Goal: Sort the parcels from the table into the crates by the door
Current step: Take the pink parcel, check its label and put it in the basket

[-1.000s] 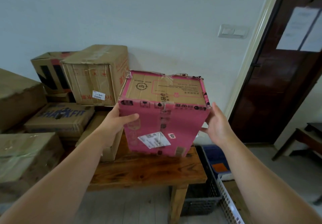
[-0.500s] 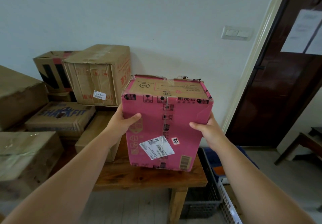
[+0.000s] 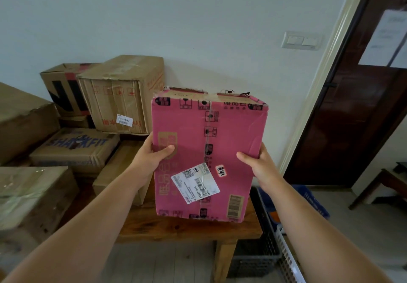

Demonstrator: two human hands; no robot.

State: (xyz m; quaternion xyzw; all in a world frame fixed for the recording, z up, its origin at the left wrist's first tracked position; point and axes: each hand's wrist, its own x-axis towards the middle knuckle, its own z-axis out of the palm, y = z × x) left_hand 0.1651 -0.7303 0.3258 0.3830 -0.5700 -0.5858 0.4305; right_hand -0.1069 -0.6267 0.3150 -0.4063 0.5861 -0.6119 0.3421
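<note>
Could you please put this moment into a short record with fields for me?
parcel: pink cardboard box, white shipping label facing the camera
left hand: grips its left edge, thumb on front
right hand: grips its right edge, thumb on front
table: brown wooden table under the box, contact unclear
crates: dark plastic crate on floor beside table

a wooden table [image 3: 176, 229] shows 1 thick leg [image 3: 223, 258] at its right end. brown cardboard boxes [image 3: 119, 172] crowd its left part, some stacked. on the pale floor [image 3: 165, 265] just right of it sit 3 crates: a dark crate [image 3: 255, 260], a white crate [image 3: 288, 258] and a blue crate [image 3: 308, 196].
</note>
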